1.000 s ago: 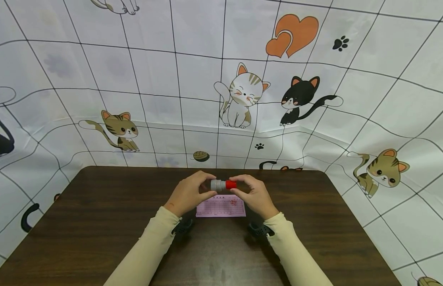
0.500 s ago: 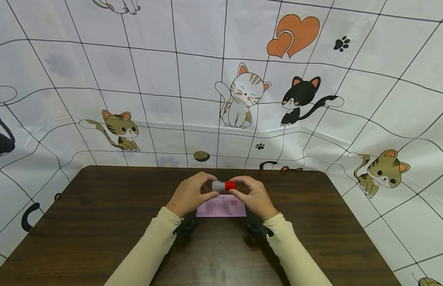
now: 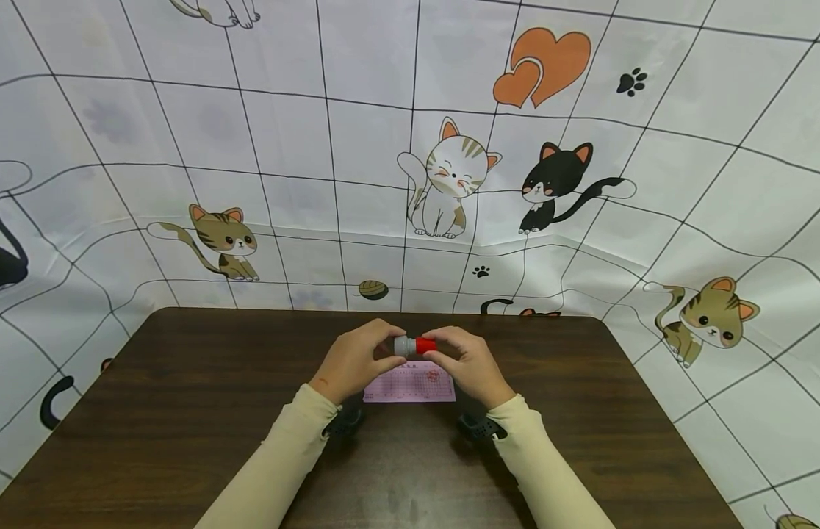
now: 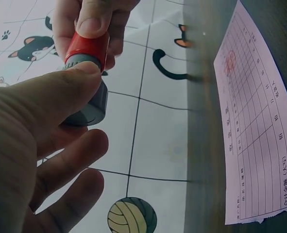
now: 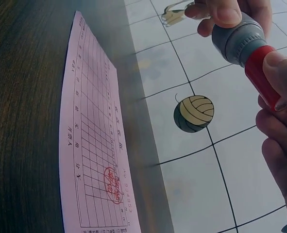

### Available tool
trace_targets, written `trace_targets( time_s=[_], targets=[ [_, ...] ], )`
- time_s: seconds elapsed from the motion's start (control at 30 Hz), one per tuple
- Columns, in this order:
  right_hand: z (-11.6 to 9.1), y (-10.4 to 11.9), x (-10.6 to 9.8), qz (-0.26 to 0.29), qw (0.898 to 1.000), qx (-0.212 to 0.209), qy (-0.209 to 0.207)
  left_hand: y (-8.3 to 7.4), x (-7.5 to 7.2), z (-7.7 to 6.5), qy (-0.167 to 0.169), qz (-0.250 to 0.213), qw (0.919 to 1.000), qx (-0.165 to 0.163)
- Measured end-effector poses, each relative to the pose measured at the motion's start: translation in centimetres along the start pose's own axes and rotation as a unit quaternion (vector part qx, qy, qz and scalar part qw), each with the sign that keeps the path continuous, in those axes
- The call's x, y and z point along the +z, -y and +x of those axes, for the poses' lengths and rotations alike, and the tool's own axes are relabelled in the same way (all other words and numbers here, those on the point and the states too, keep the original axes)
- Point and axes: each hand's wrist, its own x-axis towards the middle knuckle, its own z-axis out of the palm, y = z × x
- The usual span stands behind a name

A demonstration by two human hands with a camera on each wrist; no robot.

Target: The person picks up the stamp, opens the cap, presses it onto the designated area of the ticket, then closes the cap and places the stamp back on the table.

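Note:
Both hands hold one ink stamp (image 3: pixel 419 345) sideways above the far part of the table. Its grey cap (image 5: pixel 235 41) sits between the thumb and fingers of my left hand (image 3: pixel 353 360). My right hand (image 3: pixel 472 364) pinches the red handle (image 5: pixel 259 73) from the other end. Cap and handle are joined in line, with a ribbed grey collar between them. Below the hands a pink printed slip (image 3: pixel 410 386) lies on the table, bearing a red stamp mark (image 5: pixel 112 184). Fingers cover parts of the stamp.
The dark wooden table (image 3: pixel 185 411) ends at a white cloth (image 3: pixel 357 147) with grid lines and printed cats behind it. A dark strap (image 3: pixel 476 426) circles the right wrist and another (image 3: pixel 344 421) the left, both near the tabletop.
My left hand has shifted slightly right with the grey cap, a little closer to the right hand. The right hand has barely moved; the slip lies where it was.

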Motion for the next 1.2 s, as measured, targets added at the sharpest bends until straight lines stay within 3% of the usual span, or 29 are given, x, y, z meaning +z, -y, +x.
trace_targets(
  time_s=[0.23, 0.47, 0.67, 1.07, 1.2],
  targets=[
    [0.03, -0.14, -0.03, -0.004, 1.0, -0.014, -0.003, 0.02, -0.24, 0.01, -0.004, 0.016, 0.9995, 0.026],
    [-0.04, -0.22, 0.17, 0.003, 1.0, -0.021, -0.009, 0.09, -0.15, 0.01, -0.031, 0.039, 0.9976, 0.047],
    [-0.09, 0.01, 0.18, -0.001, 1.0, -0.009, -0.015, 0.04, 0.05, -0.04, -0.045, 0.047, 0.997, 0.041],
    [-0.13, 0.13, -0.17, -0.004, 1.0, -0.023, 0.01, 0.15, -0.09, -0.08, -0.014, 0.013, 0.9978, 0.063],
    [-0.22, -0.21, -0.01, -0.01, 0.999, -0.028, 0.016, 0.04, -0.19, -0.14, -0.005, 0.026, 0.9977, 0.062]
  ],
)
